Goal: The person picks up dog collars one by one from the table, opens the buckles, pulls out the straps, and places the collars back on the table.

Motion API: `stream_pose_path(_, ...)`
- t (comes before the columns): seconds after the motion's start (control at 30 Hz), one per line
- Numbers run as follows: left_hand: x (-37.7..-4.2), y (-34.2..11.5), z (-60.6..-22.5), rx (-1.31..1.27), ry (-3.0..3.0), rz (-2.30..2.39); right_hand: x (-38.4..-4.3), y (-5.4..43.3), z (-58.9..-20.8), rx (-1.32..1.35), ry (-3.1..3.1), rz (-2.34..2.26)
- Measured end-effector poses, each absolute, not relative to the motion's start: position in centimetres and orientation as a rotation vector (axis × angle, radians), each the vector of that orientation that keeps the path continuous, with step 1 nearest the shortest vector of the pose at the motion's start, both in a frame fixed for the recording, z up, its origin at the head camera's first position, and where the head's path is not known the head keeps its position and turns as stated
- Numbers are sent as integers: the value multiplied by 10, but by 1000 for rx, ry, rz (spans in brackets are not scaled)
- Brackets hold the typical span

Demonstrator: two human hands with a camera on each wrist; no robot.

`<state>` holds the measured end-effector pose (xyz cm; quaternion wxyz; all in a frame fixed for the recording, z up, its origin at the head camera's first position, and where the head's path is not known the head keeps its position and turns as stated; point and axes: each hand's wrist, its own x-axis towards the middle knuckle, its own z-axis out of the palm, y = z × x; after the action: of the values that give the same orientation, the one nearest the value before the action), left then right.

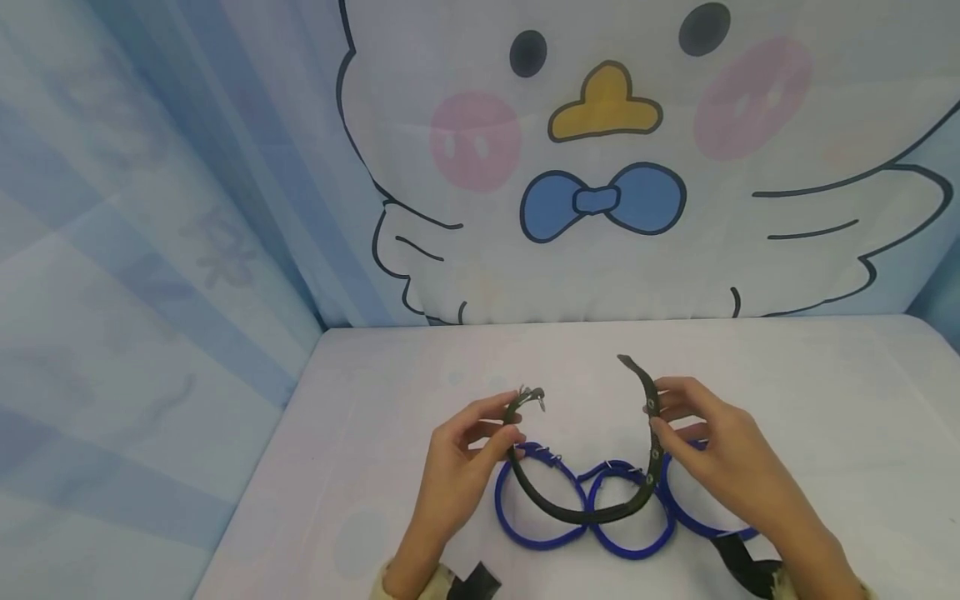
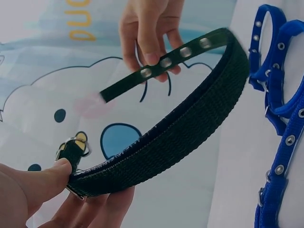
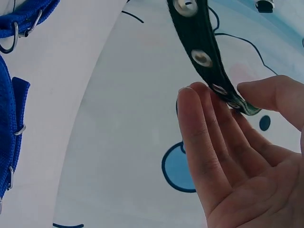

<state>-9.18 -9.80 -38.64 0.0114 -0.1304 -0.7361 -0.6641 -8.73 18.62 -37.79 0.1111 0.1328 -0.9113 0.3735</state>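
A dark green collar (image 1: pixel 587 515) with metal eyelets hangs in an open U between the two hands, above the table. My left hand (image 1: pixel 463 467) pinches its buckle end, where a metal buckle and ring (image 2: pixel 76 147) show in the left wrist view. With thumb and fingers, my right hand (image 1: pixel 720 450) pinches the eyelet end (image 3: pixel 209 61), whose tip points up in the head view. Below and behind it lie blue collars: one on the left (image 1: pixel 536 546), one in the middle (image 1: pixel 633 556), and one on the right (image 1: pixel 693 525), partly hidden by the right hand.
The white table (image 1: pixel 360 467) meets a cartoon-printed curtain (image 1: pixel 480 250) at its back edge, with another curtain (image 1: pixel 150 333) along the left. Black straps (image 1: pixel 746 567) show near both wrists.
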Motion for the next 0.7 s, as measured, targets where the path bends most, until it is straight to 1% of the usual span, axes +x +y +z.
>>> stream_pose_path(0.17, -91, -96, -387, -447, -2251, -2144, -85, 188, -374, 356, -2720, 1093)
stream_pose_path(0.43, -87, -91, -387, -400, -2235, -2154, -82, 182, -368, 316, -2801, 1009)
stream_pose_path(0.57, -86, -86, -386, -395, -2208, -2175, -84, 171, -363, 367, -2811, 1124)
stream_pose_path(0.7, -84, -81, -386, -399, -2204, -2183, -86, 155, -358, 475, -2828, 1299)
